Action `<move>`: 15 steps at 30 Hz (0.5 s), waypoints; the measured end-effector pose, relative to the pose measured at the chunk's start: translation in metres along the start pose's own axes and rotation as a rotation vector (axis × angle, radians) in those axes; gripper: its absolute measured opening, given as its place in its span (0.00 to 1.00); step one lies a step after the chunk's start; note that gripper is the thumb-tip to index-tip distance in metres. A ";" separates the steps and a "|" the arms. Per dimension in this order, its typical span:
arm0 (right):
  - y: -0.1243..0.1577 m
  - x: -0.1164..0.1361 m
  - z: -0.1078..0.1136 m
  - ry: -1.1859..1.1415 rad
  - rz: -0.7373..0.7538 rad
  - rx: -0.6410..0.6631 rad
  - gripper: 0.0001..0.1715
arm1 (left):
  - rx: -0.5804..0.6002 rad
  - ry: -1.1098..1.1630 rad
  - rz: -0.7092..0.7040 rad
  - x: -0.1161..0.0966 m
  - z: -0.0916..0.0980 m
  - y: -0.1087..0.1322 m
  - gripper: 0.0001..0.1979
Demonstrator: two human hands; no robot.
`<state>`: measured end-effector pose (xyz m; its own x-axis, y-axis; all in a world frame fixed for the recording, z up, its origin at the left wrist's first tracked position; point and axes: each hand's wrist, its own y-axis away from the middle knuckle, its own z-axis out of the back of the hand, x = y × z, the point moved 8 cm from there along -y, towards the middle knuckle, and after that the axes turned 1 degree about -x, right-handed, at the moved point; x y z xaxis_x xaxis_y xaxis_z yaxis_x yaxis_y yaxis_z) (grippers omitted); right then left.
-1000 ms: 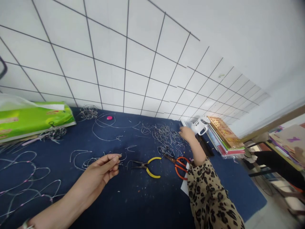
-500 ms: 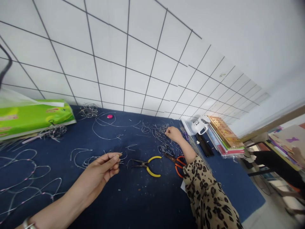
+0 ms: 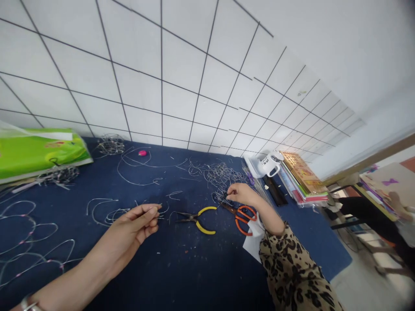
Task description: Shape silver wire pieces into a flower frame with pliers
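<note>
My left hand [image 3: 134, 224] hovers low over the dark blue cloth, its fingers pinched together on a thin bent wire [image 3: 162, 210] at the fingertips. My right hand [image 3: 241, 194], in a leopard-print sleeve, is curled at the near edge of a tangle of short wire pieces [image 3: 223, 177], just above the blades of orange-handled scissors [image 3: 241, 214]; what its fingers hold is too small to make out. Yellow-handled pliers [image 3: 197, 218] lie between the two hands.
Curved wires with pink bits [image 3: 29, 242] lie at the left. A green packet [image 3: 39, 151] sits at the back left, a small pink object [image 3: 142, 153] near the tiled wall. A white mug [image 3: 270, 164] and stacked books [image 3: 303, 179] stand at the right.
My right hand has drawn back from near the mug, across the wire tangle, to just above the scissors. My left hand has stayed pinched in about the same place.
</note>
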<state>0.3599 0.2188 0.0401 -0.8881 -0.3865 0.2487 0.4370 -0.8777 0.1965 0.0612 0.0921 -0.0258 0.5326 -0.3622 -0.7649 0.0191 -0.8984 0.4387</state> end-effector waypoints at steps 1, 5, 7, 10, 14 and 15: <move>0.001 0.000 -0.003 0.000 -0.013 -0.003 0.10 | -0.001 0.001 -0.001 0.000 0.000 0.000 0.12; -0.006 -0.002 -0.010 0.020 -0.067 -0.018 0.12 | 0.004 0.011 0.002 -0.001 -0.002 0.002 0.12; -0.011 -0.002 -0.012 0.029 -0.068 0.003 0.08 | 0.004 0.015 0.001 -0.002 -0.003 0.003 0.11; -0.017 -0.003 -0.012 0.042 -0.064 0.040 0.05 | 0.004 0.022 -0.004 -0.003 -0.004 0.004 0.11; -0.017 -0.005 -0.006 0.061 -0.076 0.043 0.06 | 0.006 0.031 -0.002 -0.005 -0.006 0.005 0.11; -0.016 -0.005 -0.005 0.064 -0.079 0.044 0.07 | 0.003 0.032 -0.001 -0.005 -0.006 0.006 0.11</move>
<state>0.3566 0.2338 0.0309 -0.9267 -0.3354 0.1698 0.3700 -0.8935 0.2545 0.0637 0.0904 -0.0165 0.5595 -0.3532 -0.7498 0.0171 -0.8995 0.4365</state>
